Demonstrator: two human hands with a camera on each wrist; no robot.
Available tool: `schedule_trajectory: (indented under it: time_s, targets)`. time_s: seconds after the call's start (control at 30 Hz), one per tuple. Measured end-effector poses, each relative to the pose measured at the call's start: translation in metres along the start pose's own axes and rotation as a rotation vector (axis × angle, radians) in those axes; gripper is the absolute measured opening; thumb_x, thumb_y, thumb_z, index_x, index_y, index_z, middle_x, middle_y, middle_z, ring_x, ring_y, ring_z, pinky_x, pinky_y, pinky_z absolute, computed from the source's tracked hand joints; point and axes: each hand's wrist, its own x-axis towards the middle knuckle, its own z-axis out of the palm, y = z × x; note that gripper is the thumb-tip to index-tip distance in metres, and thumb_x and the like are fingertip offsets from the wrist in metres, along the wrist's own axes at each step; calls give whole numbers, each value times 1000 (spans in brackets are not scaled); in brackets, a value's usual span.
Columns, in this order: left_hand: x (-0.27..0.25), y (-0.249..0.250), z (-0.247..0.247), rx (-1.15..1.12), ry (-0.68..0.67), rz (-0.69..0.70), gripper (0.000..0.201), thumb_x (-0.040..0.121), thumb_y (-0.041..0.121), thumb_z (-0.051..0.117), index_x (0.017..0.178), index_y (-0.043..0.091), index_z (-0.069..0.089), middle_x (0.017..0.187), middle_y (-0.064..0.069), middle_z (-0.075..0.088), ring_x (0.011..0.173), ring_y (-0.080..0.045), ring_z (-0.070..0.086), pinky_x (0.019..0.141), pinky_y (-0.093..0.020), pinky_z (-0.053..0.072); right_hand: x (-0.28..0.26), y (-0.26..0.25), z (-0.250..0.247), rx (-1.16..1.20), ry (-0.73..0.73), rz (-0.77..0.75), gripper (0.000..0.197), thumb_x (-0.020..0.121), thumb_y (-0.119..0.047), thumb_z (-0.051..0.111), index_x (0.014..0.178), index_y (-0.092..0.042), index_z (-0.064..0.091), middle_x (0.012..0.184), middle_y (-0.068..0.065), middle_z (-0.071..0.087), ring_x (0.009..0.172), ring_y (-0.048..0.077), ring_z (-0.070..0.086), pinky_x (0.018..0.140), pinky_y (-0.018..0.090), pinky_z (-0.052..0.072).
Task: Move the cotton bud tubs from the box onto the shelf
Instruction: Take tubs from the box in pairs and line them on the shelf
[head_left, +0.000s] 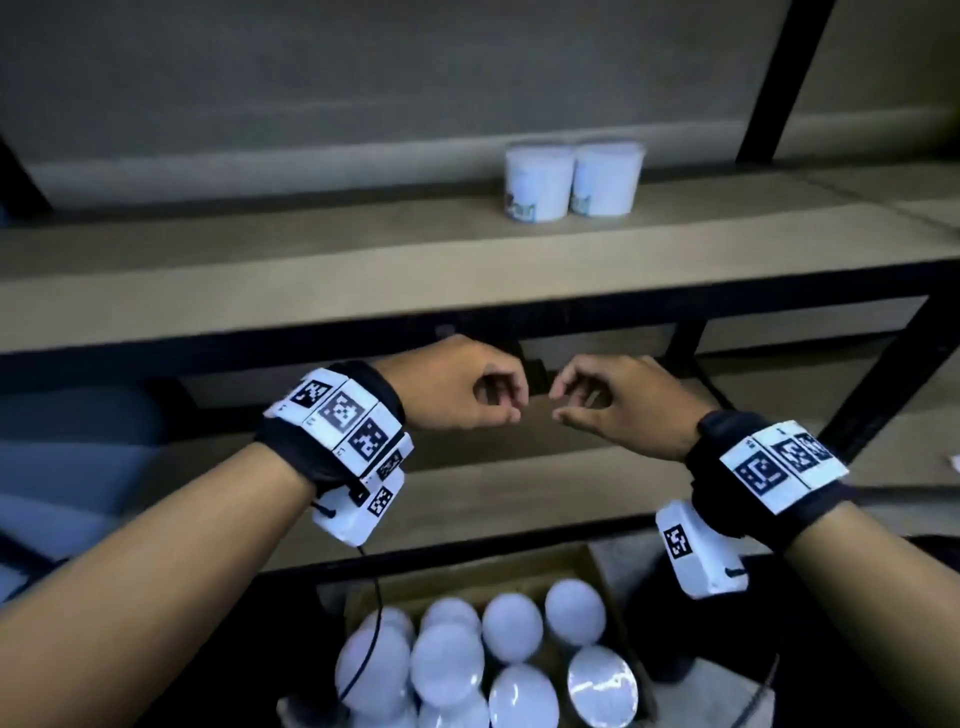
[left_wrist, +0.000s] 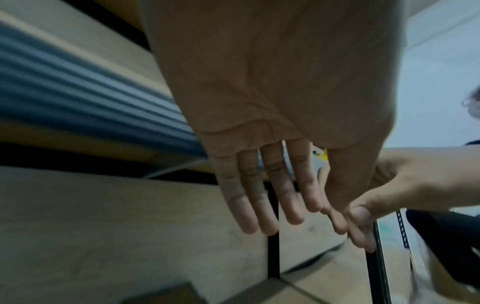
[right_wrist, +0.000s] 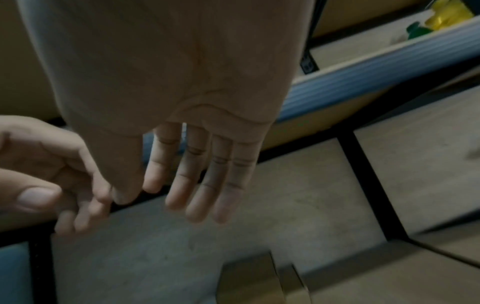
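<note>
Two white cotton bud tubs (head_left: 540, 182) (head_left: 605, 176) stand side by side on the upper shelf board (head_left: 311, 260). Below, an open cardboard box (head_left: 582, 566) holds several more tubs (head_left: 511, 626) with white lids. My left hand (head_left: 467, 389) and right hand (head_left: 618, 402) hover close together between the shelf and the box, fingers loosely curled and holding nothing. In the left wrist view my left hand (left_wrist: 275, 185) hangs with straight fingers, and in the right wrist view my right hand (right_wrist: 192, 174) does the same. Both palms are bare.
A black metal shelf frame (head_left: 779, 296) edges the boards, with an upright post (head_left: 779, 78) at the back right. A lower shelf board (head_left: 493, 499) lies behind my hands. A blue ribbed sheet (left_wrist: 78, 92) stands to the left.
</note>
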Motion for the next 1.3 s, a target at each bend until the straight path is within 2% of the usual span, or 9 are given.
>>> schedule_trajectory:
  time_s: [0.17, 0.3, 0.47, 0.6, 0.73, 0.9, 1.0, 1.13, 1.3]
  targets:
    - [-31, -39, 66, -1, -138, -76, 29, 85, 34, 70, 112, 26, 66, 107, 10, 65, 92, -11, 63, 84, -33, 53, -6, 19, 74, 24, -177, 77, 22, 81, -39, 78, 98, -33, 65, 84, -12, 69, 77, 4, 63, 74, 23, 47]
    - [-54, -72, 109, -61, -285, -255, 40, 85, 34, 70, 123, 27, 61, 124, 7, 60, 103, -15, 61, 90, -33, 52, -8, 29, 125, 13, -316, 104, 34, 79, -38, 79, 109, -33, 62, 102, -7, 63, 72, -2, 53, 79, 25, 45]
    - [-94, -109, 162, -91, -348, -383, 56, 78, 37, 75, 130, 24, 58, 125, -2, 58, 114, -18, 54, 94, -24, 41, -15, 26, 190, 14, -508, 183, 60, 74, -46, 79, 127, -35, 52, 119, 2, 49, 112, 22, 53, 98, 37, 46]
    - [-126, -133, 204, -142, -373, -411, 76, 64, 50, 73, 134, 25, 56, 124, -2, 60, 116, -21, 56, 97, -31, 44, -28, 13, 240, -20, -577, 192, 82, 70, -55, 81, 139, -36, 42, 135, 4, 42, 124, 27, 50, 103, 39, 43]
    - [-156, -149, 232, -169, -366, -473, 92, 68, 36, 87, 147, 18, 42, 138, -10, 50, 127, -27, 49, 102, -27, 37, -46, 4, 279, -119, -712, 228, 107, 64, -70, 75, 151, -40, 20, 158, 3, 25, 142, 30, 31, 110, 42, 36]
    - [-176, -149, 262, -74, -521, -584, 119, 63, 55, 83, 155, 36, 10, 161, -5, 22, 145, -30, 28, 113, -43, 34, -59, 9, 301, -157, -667, 173, 118, 63, -64, 79, 154, -38, 9, 162, 7, 15, 144, 35, 27, 111, 44, 33]
    - [-179, -145, 275, -82, -510, -570, 126, 64, 56, 83, 155, 38, -2, 164, 1, 9, 148, -28, 16, 117, -45, 26, -59, 13, 309, -145, -657, 177, 121, 63, -64, 80, 155, -37, 7, 163, 6, 11, 147, 32, 22, 113, 46, 32]
    - [-181, -146, 284, -89, -444, -537, 126, 64, 54, 84, 155, 37, 0, 164, 3, 6, 148, -28, 14, 118, -44, 25, -61, 12, 315, -99, -627, 169, 120, 61, -60, 83, 154, -36, 10, 161, 5, 14, 145, 31, 25, 110, 45, 37]
    - [-176, -146, 284, -90, -407, -498, 113, 61, 50, 86, 152, 35, 21, 155, 3, 24, 140, -27, 30, 112, -43, 34, -64, 15, 322, -126, -604, 135, 118, 57, -61, 84, 150, -32, 17, 153, 5, 22, 137, 31, 34, 103, 48, 45]
